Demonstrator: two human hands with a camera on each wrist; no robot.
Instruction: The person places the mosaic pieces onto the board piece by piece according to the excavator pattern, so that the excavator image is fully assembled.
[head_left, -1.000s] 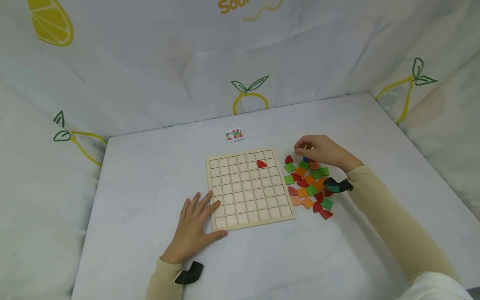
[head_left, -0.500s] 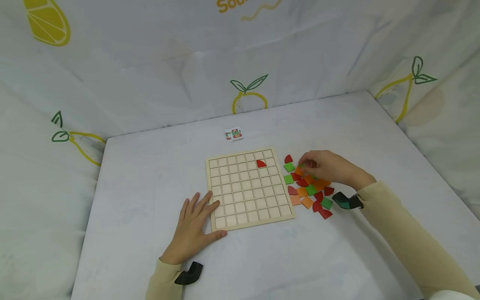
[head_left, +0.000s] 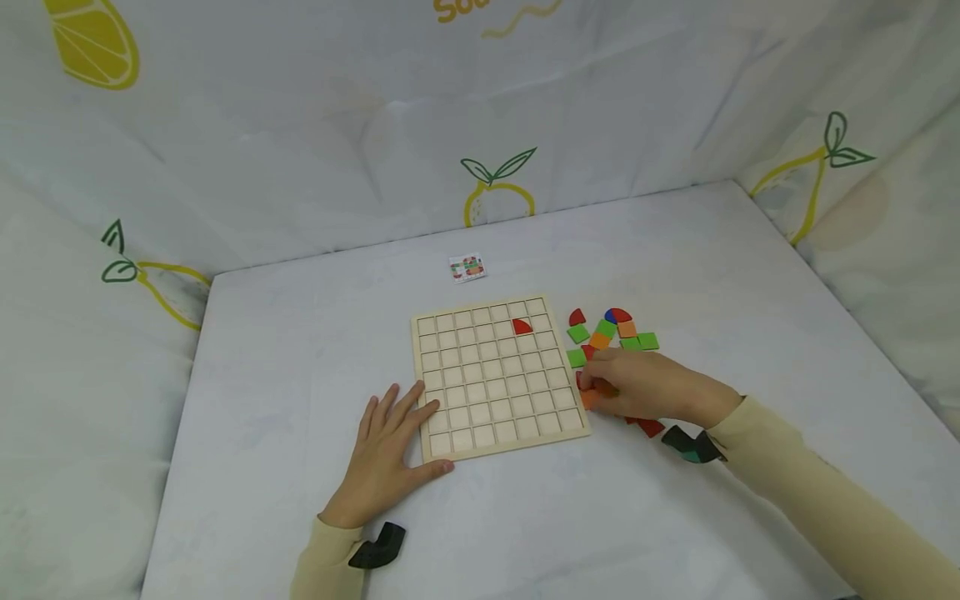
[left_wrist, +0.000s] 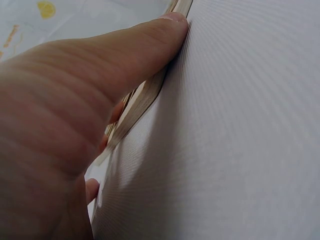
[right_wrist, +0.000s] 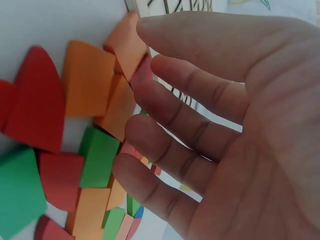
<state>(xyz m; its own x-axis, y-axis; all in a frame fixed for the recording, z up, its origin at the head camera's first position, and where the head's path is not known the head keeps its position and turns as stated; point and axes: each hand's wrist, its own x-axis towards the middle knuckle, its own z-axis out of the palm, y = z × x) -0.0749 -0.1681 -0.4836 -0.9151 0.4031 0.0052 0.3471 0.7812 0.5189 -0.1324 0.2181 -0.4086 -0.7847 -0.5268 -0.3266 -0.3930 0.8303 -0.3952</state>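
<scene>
L hand (head_left: 386, 458) spread wide on the wooden grid board's (head_left: 496, 389) near-left corner, straight fingers on the frame, no curl, nothing gripped; prob. there to steady it so it won't slide on the desk (head_left: 300, 358). R hand (head_left: 648, 385) is low over the loose tiles (head_left: 600, 341), right beside the board's R edge, a spot that likely keeps reach short. One red quarter-circle tile (head_left: 522, 327) sits in a cell, 2nd row from the far side, 2nd col from the right; the other cells in sight are bare. Printed card (head_left: 468, 268) lies flat past the far edge, presumably for easy looking, out of the hands' way.

Now the wrist cams. From above, the R hand's back hides its fingertips; R wrist view has the palm side: fingers half bent, thumb apart, no tile seen between them. Can't tell if the thumb tip touches the peach-orange tile (right_wrist: 132, 42) behind it. Same view gives an orange square (right_wrist: 87, 79) and a green one (right_wrist: 99, 157), w/ their thickness. L wrist view adds the thumb (left_wrist: 125, 55) along the board's near edge.
</scene>
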